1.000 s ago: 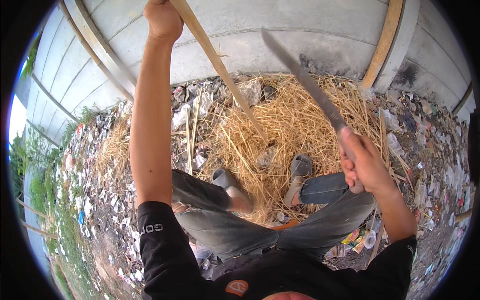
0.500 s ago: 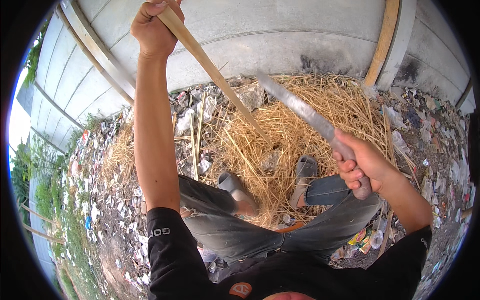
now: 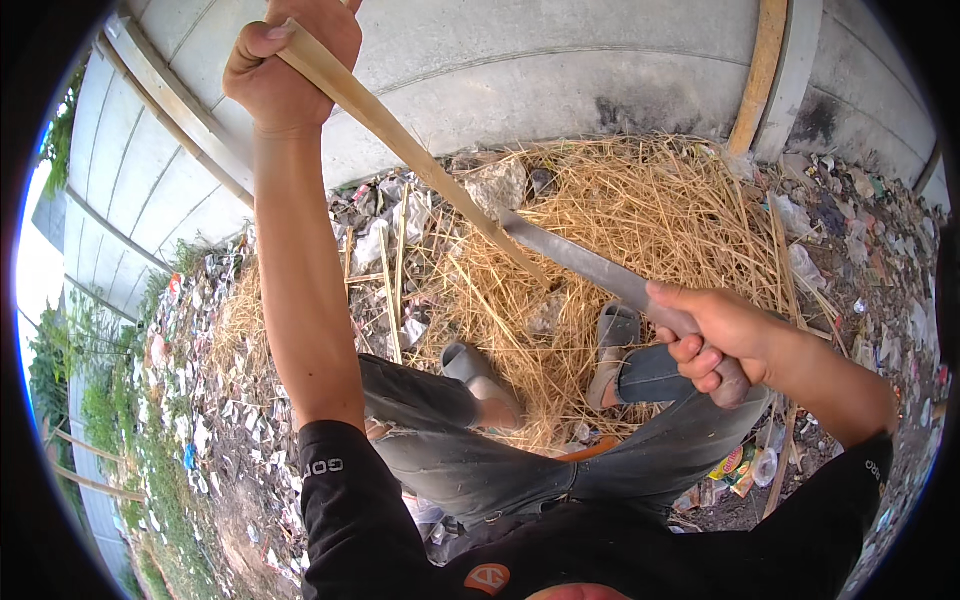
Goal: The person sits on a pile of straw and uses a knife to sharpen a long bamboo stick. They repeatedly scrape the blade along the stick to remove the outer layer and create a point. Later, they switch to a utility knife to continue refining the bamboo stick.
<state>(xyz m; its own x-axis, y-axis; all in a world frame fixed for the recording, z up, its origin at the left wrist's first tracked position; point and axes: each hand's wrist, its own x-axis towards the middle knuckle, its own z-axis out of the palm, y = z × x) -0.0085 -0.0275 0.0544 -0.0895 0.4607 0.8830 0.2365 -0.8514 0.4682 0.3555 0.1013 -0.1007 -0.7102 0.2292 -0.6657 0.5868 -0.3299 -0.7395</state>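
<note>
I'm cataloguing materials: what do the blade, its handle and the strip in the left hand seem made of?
The blade looks like dull steel, given its grey sheen. The handle is matt, grey-brown, perhaps worn wood; unclear. The strip seems smooth bamboo or wood, being pale tan.

An outdoor, litter-strewn yard, shown by the concrete panel wall (image 3: 560,95), scattered rubbish (image 3: 235,430) and green weeds (image 3: 105,405).

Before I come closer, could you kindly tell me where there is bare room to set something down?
The barest patch is the lightly littered brown soil between the green weeds and the black left sleeve. Most crowded: the matted yellow straw heap, under the right hand's grey metal machete and left hand's long tan wooden strip.
</note>
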